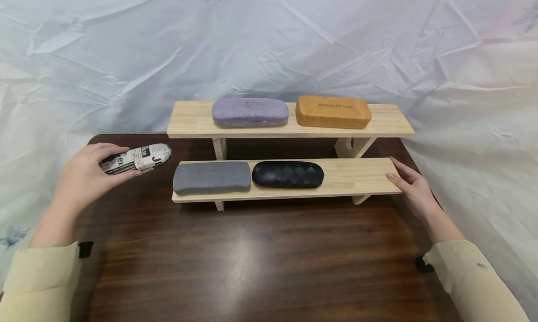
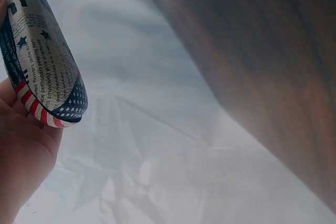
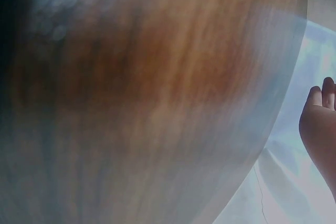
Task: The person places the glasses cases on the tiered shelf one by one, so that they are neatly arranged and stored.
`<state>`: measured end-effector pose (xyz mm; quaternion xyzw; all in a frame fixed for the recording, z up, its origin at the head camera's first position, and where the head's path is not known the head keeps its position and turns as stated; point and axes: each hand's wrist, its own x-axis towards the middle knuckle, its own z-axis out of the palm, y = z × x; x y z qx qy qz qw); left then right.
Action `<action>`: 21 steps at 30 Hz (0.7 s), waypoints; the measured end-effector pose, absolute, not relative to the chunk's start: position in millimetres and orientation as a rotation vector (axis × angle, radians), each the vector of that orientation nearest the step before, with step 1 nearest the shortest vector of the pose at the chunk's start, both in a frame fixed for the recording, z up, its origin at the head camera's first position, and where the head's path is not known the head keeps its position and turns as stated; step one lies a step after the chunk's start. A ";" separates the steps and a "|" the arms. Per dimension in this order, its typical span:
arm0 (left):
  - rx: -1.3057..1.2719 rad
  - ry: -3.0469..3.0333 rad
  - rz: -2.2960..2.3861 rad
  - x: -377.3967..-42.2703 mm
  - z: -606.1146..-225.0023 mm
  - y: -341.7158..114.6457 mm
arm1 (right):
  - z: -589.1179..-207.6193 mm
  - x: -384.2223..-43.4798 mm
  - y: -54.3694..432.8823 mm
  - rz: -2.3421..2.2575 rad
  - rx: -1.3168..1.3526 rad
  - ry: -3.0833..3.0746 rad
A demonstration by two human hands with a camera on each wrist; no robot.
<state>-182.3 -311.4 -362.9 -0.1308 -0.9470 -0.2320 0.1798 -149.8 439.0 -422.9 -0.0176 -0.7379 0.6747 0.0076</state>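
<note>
In the head view my left hand [image 1: 86,172] holds a newspaper-print glasses case [image 1: 145,157] in the air, left of a two-tier wooden shelf. The left wrist view shows the case's [image 2: 44,56] striped and starred end beside the palm. At the far right, my right hand [image 1: 414,189] grips the end of the lower board [image 1: 357,175], thumb on top. The undersides of its fingers are hidden there. A grey glasses case [image 1: 211,177] and a black glasses case [image 1: 288,174] lie side by side on that board.
On the upper board [image 1: 191,118] sit a purple glasses case [image 1: 250,111] and an orange-tan glasses case [image 1: 333,112]. The shelf stands on a dark brown table [image 1: 252,256]. Wrinkled whitish sheeting [image 1: 269,41] hangs behind and around the table.
</note>
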 end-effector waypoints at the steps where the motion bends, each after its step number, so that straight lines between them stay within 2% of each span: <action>1: -0.369 -2.673 -0.652 -179.1 -360.9 -309.5 | -422.8 -149.9 438.8 2.108 -0.055 -2.307; 11: -0.397 -2.608 -0.615 -157.2 -346.8 -289.4 | -422.0 -150.4 437.5 2.093 -0.039 -2.294; 21: -0.460 -2.534 -0.613 -142.9 -331.5 -249.8 | -421.8 -148.9 439.1 2.127 -0.053 -2.311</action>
